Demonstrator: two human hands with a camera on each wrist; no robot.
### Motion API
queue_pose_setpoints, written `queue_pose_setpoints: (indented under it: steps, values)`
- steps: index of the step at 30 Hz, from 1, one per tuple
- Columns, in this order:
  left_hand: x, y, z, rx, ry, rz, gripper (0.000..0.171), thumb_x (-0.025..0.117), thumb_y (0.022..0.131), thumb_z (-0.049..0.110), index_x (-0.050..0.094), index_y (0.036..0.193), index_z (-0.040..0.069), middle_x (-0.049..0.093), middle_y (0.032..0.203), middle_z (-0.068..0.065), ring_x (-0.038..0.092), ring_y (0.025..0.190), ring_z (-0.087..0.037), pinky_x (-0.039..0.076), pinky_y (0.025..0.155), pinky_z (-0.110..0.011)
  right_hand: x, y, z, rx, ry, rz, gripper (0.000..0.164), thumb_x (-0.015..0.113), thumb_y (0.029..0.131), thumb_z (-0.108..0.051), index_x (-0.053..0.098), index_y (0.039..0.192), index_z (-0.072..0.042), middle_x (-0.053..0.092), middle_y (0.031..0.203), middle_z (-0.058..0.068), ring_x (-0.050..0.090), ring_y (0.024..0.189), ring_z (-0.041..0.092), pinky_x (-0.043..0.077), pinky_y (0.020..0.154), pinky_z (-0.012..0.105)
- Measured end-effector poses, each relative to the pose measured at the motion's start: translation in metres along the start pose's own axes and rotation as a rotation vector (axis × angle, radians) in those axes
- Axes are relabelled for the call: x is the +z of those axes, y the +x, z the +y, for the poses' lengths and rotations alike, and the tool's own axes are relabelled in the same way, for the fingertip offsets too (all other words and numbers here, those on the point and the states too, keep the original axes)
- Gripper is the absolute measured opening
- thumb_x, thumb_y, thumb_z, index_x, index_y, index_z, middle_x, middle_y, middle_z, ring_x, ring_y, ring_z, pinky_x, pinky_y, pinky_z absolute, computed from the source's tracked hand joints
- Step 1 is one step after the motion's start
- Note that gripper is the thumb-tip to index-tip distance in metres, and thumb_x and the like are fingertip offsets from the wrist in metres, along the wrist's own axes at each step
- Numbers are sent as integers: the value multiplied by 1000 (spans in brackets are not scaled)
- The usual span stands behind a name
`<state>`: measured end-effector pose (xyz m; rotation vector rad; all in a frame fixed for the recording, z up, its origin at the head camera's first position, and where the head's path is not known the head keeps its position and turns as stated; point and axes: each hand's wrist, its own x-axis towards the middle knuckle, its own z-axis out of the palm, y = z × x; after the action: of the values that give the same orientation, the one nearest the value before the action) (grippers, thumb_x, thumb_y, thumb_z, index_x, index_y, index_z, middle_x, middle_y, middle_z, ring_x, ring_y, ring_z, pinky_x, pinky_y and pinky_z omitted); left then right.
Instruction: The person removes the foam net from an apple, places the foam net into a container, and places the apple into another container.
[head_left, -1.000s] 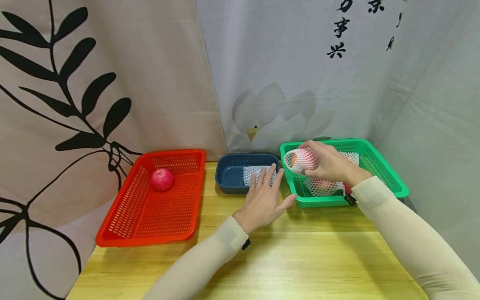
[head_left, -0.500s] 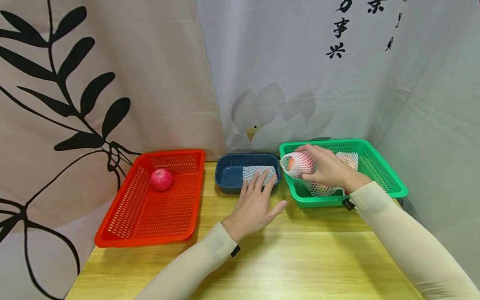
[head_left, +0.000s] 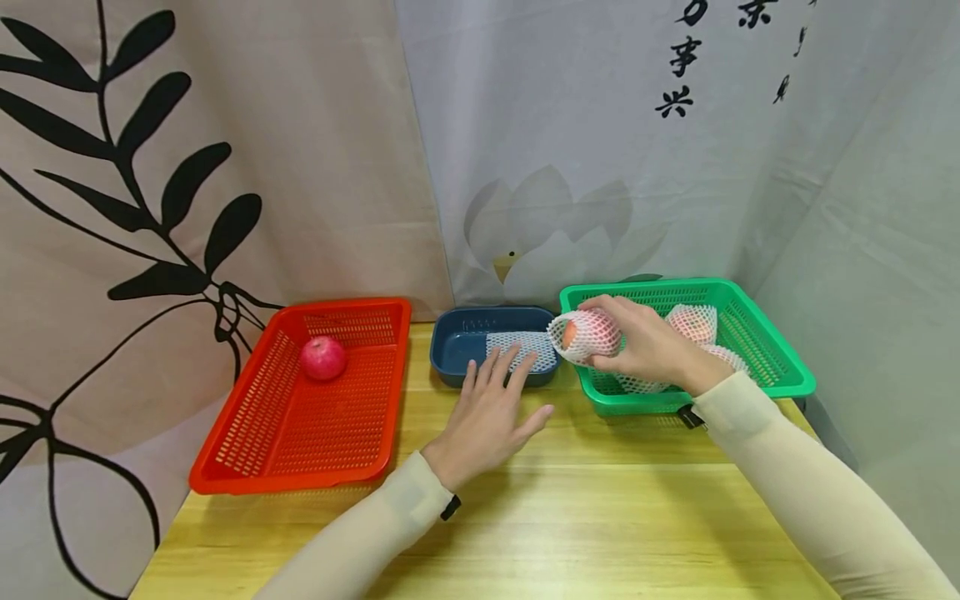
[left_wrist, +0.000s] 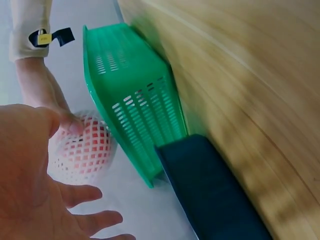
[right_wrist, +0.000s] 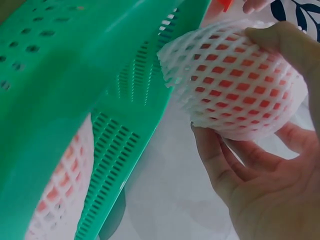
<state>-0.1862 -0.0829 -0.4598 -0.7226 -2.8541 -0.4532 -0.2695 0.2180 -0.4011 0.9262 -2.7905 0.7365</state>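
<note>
My right hand (head_left: 652, 343) grips an apple in a white foam net (head_left: 588, 335), thumb and fingers round its sides, above the left rim of the green basket (head_left: 772, 350). In the right wrist view the netted apple (right_wrist: 240, 85) shows red through the mesh. More net-wrapped fruit (head_left: 693, 323) lies in the green basket, partly behind the hand. My left hand (head_left: 480, 421) hovers with spread fingers before the navy tray (head_left: 457, 342) and holds nothing. Inside that tray lies an empty foam net (head_left: 525, 346).
At the left stands a red basket (head_left: 300, 433) with one bare apple (head_left: 323, 358) in it. All three containers sit on a wooden table (head_left: 570, 517). A printed curtain (head_left: 330, 150) hangs close behind them.
My right hand has carried the netted apple left and slightly down, to the green basket's left rim. My left hand has drawn back to the left and toward me.
</note>
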Motion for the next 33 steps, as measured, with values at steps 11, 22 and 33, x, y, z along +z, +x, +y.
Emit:
queue_pose_setpoints:
  steps: [11, 22, 33]
  values:
    - [-7, -12, -14, -23, 1, 5, 83, 58, 118, 65, 38, 182, 17, 36, 190, -20, 35, 175, -53, 33, 136, -83, 8, 0, -17, -64, 3, 18, 74, 94, 96, -24, 61, 161, -12, 75, 142, 13, 73, 107, 25, 65, 86, 43]
    - [-10, -21, -26, -24, 5, 26, 83, 62, 118, 61, 39, 182, 14, 38, 188, -21, 39, 173, -54, 34, 137, -82, 21, -2, -34, -93, 40, -4, 76, 94, 97, -26, 59, 164, -13, 74, 145, 11, 74, 112, 24, 68, 93, 50]
    - [-11, -32, -31, -32, 39, 37, 82, 62, 118, 61, 42, 180, 12, 42, 186, -23, 44, 170, -55, 39, 135, -80, 40, -2, -48, -133, 50, -30, 77, 93, 98, -28, 60, 164, -11, 74, 150, 16, 77, 120, 29, 69, 96, 51]
